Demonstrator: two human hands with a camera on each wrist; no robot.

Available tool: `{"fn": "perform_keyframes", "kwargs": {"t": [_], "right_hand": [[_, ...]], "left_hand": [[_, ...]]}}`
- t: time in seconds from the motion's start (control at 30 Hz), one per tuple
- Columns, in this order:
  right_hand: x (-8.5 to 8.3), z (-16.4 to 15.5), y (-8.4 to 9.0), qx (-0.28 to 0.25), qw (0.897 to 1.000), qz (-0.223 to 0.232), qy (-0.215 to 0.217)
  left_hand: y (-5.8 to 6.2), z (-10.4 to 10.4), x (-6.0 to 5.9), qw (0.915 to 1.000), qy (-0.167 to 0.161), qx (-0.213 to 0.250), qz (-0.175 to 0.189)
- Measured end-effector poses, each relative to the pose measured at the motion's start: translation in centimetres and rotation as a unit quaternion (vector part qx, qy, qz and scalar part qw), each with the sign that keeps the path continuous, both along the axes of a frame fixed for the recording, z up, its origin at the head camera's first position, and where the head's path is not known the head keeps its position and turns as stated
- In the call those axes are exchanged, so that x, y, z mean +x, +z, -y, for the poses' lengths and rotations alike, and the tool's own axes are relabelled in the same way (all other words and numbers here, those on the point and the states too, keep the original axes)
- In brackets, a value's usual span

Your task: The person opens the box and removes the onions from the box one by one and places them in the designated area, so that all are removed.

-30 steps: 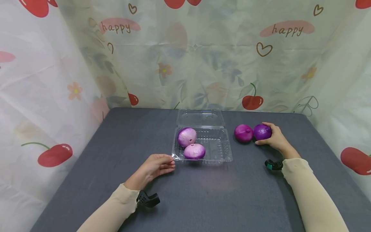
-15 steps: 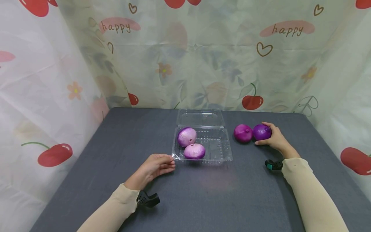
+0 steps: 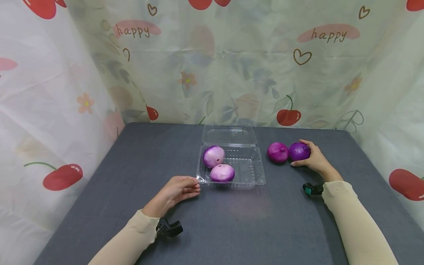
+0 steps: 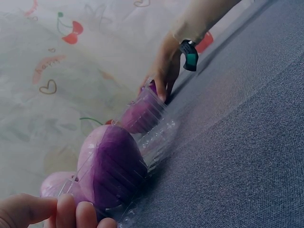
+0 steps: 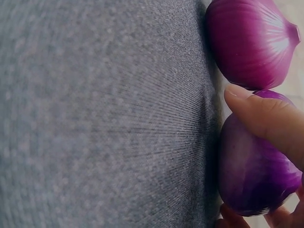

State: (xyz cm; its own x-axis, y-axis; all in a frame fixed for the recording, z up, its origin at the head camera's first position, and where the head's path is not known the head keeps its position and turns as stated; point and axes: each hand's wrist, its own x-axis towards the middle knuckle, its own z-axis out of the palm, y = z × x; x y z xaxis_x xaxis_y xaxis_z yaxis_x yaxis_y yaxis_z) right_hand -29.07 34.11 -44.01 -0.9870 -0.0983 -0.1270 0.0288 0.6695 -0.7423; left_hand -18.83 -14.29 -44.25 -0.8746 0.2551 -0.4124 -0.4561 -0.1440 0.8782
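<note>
— Grey cloth on the table (image 3: 132, 206) nearest us, and both beige sleeves lying on it. What's the left hand (image 3: 175, 192) doing?

— Its fingertips pinch the near left corner of the clear plastic clamshell box (image 3: 255, 173), thumb on top, fingers bunched under the rim. The wrist view shows them curled together at that edge.

— And inside the box?

— Two pale purple onions, one at the front (image 3: 222, 172), one just behind it to the left (image 3: 213, 156), touching each other. The right half of the tray holds nothing. The lid (image 3: 229, 134) lies open, folded back toward the curtain.

— So the right hand (image 3: 314, 159) is further off?

— Yes, well to the right of the box and a little deeper. Its fingers curl around the dark purple onion (image 3: 299, 151), thumb over the top, fingertips underneath. That onion sits on the cloth, touching a redder onion (image 3: 278, 152) on its left, which lies between it and the box.

— Which way is the box from that grip?

— Straight left of the fingers, past the redder onion. The right hand is much the nearer hand to both loose onions.

— Beyond that?

— Only the cherry-print curtain (image 3: 232, 73) hung behind the table.
</note>
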Motion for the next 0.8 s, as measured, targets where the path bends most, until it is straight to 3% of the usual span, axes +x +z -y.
{"fn": "perform_keyframes", "kwargs": {"t": [0.8], "right_hand": [[-0.11, -0.12, -0.01, -0.010, 1.000, 0.005, 0.004]], "left_hand": [[-0.48, -0.10, -0.21, 1.0000, 0.004, -0.002, 0.001]]}}
